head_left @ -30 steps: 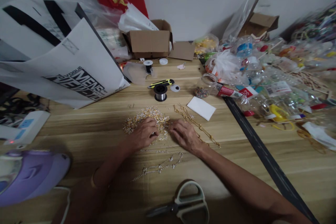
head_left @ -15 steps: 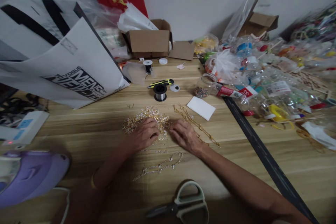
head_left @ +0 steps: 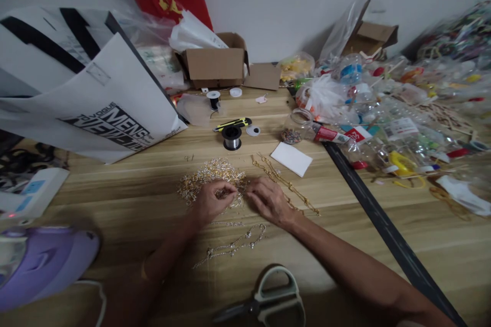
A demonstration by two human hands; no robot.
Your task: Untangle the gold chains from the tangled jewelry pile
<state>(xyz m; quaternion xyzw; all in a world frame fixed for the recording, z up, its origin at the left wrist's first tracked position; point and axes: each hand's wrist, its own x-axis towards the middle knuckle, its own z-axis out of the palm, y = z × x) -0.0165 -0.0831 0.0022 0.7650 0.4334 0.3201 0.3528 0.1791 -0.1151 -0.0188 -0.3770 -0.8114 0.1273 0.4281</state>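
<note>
My left hand [head_left: 213, 202] hovers at the near edge of a pile of small gold and silver pieces [head_left: 210, 171], thumb and index finger pinched together. Whatever lies between those fingertips is too small to name. Just right of the pile, my right hand [head_left: 269, 200] rests low with its fingers bent and closed; their tips are partly hidden. Beside it on the right runs a gold chain [head_left: 282, 176], laid out in two strands. A silver chain [head_left: 233, 245] lies on the wooden table nearer to me, below both hands.
Scissors [head_left: 276, 296] lie at the near edge. Behind the pile are a wire spool [head_left: 231, 139], a yellow-black cutter knife [head_left: 233, 123], a bead jar [head_left: 293, 133] and a white card [head_left: 291, 158]. Plastic bottles [head_left: 399, 130] crowd the right; a white bag [head_left: 99, 97] stands left.
My left hand has lifted slightly and moved right, its thumb and index finger now meeting in a pinch near my right hand. My right hand has barely moved.
</note>
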